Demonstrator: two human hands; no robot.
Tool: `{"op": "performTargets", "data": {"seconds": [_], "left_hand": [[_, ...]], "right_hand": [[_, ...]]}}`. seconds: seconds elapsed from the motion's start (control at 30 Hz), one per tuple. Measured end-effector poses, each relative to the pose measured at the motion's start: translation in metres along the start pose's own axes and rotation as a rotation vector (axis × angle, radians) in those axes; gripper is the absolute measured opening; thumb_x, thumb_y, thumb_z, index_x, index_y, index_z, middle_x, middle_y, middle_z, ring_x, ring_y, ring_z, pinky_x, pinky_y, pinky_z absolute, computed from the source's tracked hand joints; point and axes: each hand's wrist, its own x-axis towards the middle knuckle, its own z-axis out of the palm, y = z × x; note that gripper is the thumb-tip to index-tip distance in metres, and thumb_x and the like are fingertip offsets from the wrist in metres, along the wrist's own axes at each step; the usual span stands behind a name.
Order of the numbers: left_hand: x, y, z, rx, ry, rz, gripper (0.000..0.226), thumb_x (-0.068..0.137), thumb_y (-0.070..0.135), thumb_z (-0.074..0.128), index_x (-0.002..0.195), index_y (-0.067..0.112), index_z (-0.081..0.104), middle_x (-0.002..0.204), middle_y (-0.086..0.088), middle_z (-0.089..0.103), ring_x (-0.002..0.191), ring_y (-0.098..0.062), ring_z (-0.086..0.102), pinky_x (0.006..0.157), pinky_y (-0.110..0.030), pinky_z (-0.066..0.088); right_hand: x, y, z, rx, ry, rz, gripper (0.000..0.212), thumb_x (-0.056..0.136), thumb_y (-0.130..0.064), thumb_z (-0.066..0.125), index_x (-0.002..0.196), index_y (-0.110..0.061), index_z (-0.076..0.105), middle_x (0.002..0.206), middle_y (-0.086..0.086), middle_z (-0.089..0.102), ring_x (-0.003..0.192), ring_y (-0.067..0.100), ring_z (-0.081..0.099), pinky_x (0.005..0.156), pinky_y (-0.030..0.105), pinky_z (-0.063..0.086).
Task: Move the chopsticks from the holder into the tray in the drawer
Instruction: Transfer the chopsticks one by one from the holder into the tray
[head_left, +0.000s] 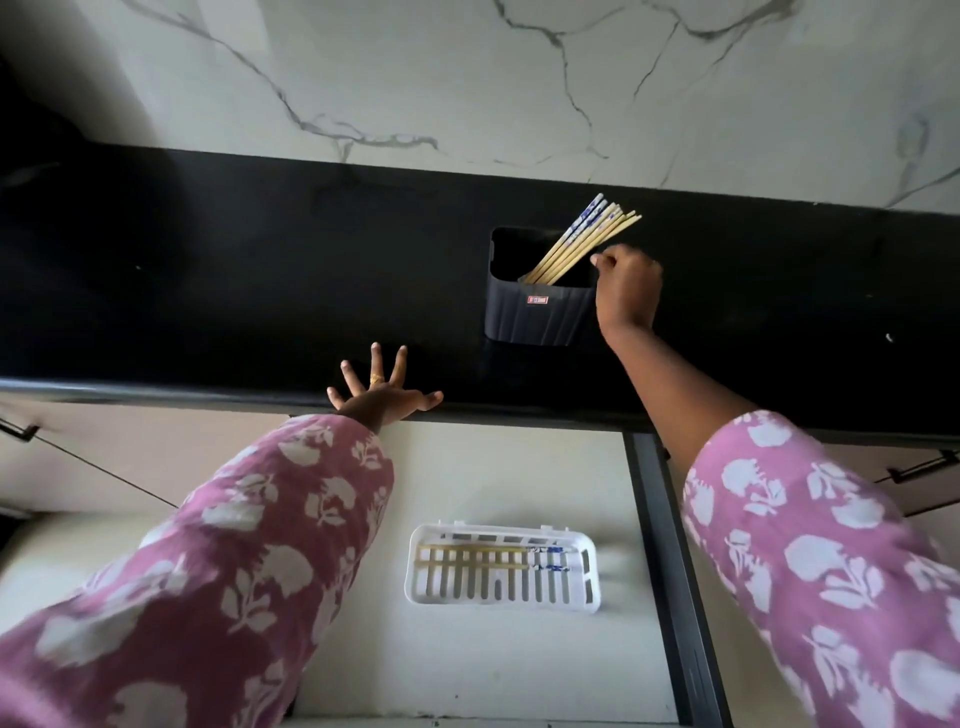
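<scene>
So most of the job's left: the bundle of chopsticks (582, 244) sits in the dark holder (540, 317), right of centre in the frame, leaning up and to the right. Only a few chopsticks (483, 550) lie flat in the white tray (415, 566) down in the open drawer (467, 467), bottom centre. The right hand (628, 286) is at the holder's right rim with curled fingers right by the sticks, but I honestly can't tell if it's pinching one. The left hand (382, 395) is spread flat on the black counter (234, 286) edge, holding nothing.
</scene>
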Motion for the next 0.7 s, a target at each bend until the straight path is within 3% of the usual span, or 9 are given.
{"op": "performTargets", "data": {"seconds": [0.13, 0.2, 0.3, 0.47, 0.7], "left_hand": [[0.002, 0.000, 0.001, 0.003, 0.009, -0.005, 0.089, 0.081, 0.075, 0.043, 0.148, 0.047, -0.009, 0.156, 0.012, -0.025, 0.143, -0.036, -0.025, 0.113, -0.059, -0.008], [0.003, 0.001, 0.000, 0.010, -0.003, -0.005, 0.090, 0.082, 0.074, 0.043, 0.148, 0.046, -0.010, 0.156, 0.012, -0.026, 0.143, -0.037, -0.025, 0.113, -0.060, -0.008], [0.004, 0.001, -0.001, 0.020, -0.015, -0.013, 0.089, 0.082, 0.074, 0.042, 0.148, 0.045, -0.011, 0.156, 0.011, -0.026, 0.143, -0.037, -0.025, 0.113, -0.060, -0.007], [0.005, 0.001, -0.001, 0.009, -0.010, -0.019, 0.090, 0.082, 0.073, 0.043, 0.147, 0.045, -0.011, 0.156, 0.011, -0.027, 0.142, -0.037, -0.026, 0.112, -0.060, -0.008], [0.005, 0.002, -0.002, 0.007, -0.028, -0.017, 0.090, 0.083, 0.073, 0.043, 0.147, 0.046, -0.012, 0.155, 0.011, -0.028, 0.142, -0.037, -0.027, 0.112, -0.061, -0.008]], "right_hand": [[0.050, -0.004, 0.022, 0.160, -0.147, 0.369, 0.021, 0.086, -0.009, 0.063, 0.105, -0.004, 0.068, 0.111, 0.019, 0.067, 0.102, 0.035, 0.066, 0.086, 0.039, 0.056], [0.076, 0.004, 0.042, 0.189, -0.170, 0.487, 0.023, 0.086, -0.002, 0.056, 0.106, -0.004, 0.066, 0.113, 0.017, 0.067, 0.101, 0.034, 0.068, 0.085, 0.043, 0.058], [0.091, -0.009, 0.046, 0.227, -0.186, 0.510, 0.028, 0.090, 0.001, 0.046, 0.115, 0.001, 0.059, 0.123, 0.019, 0.061, 0.109, 0.034, 0.064, 0.089, 0.043, 0.056], [0.091, -0.024, 0.056, 0.264, -0.253, 0.587, 0.032, 0.088, -0.002, 0.056, 0.120, -0.001, 0.056, 0.123, 0.018, 0.063, 0.106, 0.033, 0.066, 0.088, 0.042, 0.056], [0.085, -0.021, 0.062, 0.306, -0.096, 0.707, 0.034, 0.094, 0.000, 0.043, 0.125, 0.000, 0.055, 0.131, 0.015, 0.057, 0.116, 0.030, 0.060, 0.094, 0.039, 0.053]]}}
